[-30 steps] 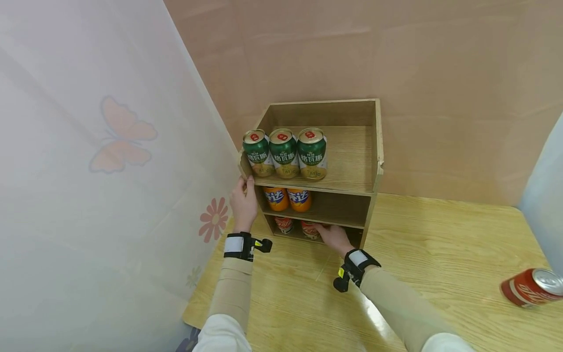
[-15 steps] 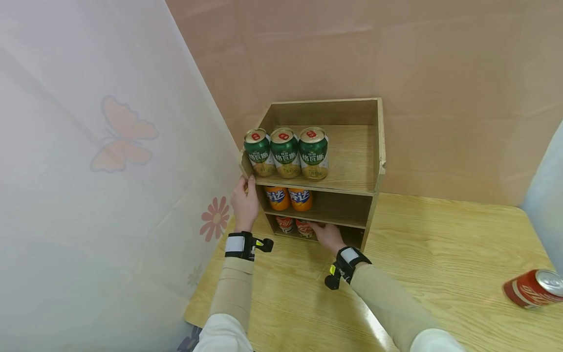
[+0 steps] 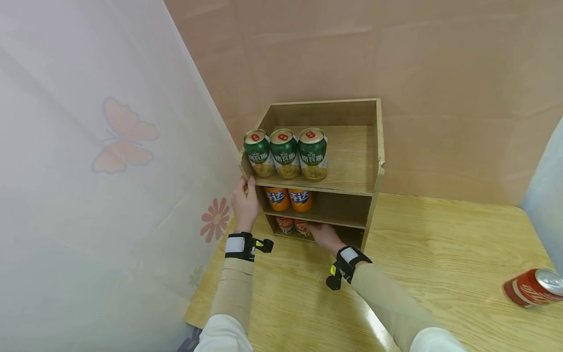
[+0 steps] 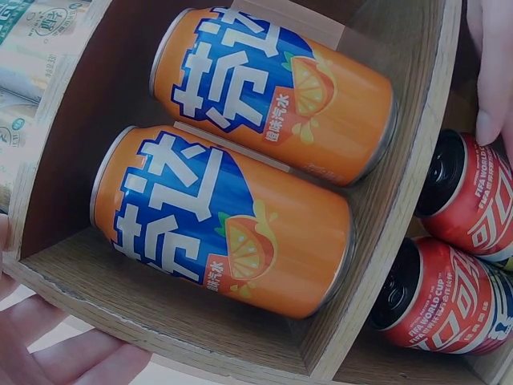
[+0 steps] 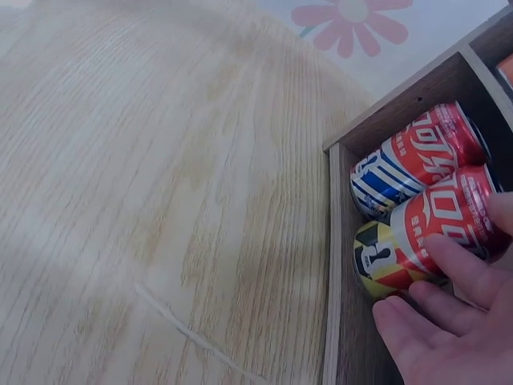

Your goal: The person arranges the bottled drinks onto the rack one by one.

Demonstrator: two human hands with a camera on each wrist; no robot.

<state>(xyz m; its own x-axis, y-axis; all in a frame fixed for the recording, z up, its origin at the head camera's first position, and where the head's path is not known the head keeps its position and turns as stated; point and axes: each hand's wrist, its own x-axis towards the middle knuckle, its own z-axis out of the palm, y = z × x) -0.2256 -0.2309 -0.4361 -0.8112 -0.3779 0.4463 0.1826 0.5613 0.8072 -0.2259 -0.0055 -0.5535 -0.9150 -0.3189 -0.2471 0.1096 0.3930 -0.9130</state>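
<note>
My left hand (image 3: 245, 204) grips the left side panel of a small wooden shelf (image 3: 347, 190), its fingers (image 4: 48, 345) lying along the outside in the left wrist view. My right hand (image 3: 324, 235) reaches into the bottom compartment. In the right wrist view its spread, fairly straight fingers (image 5: 461, 269) touch a red cola can (image 5: 437, 220). That can stands beside another red cola can (image 5: 417, 156) at the compartment's left end. Two orange soda cans (image 4: 240, 224) stand in the middle compartment, at the left. Several green-and-gold drink cans, including one at the right (image 3: 313, 154), stand on the top level.
Another red cola can (image 3: 533, 288) lies tilted in view on the right side of the wooden table (image 3: 453, 244). A white curtain with a butterfly and flowers (image 3: 132, 234) hangs at the left. Behind the shelf is a brownish-pink backdrop (image 3: 440, 98).
My right hand has moved left inside the bottom compartment, and the cola can it touches has slid left, up beside the other cola can. My left hand has stayed on the shelf's side.
</note>
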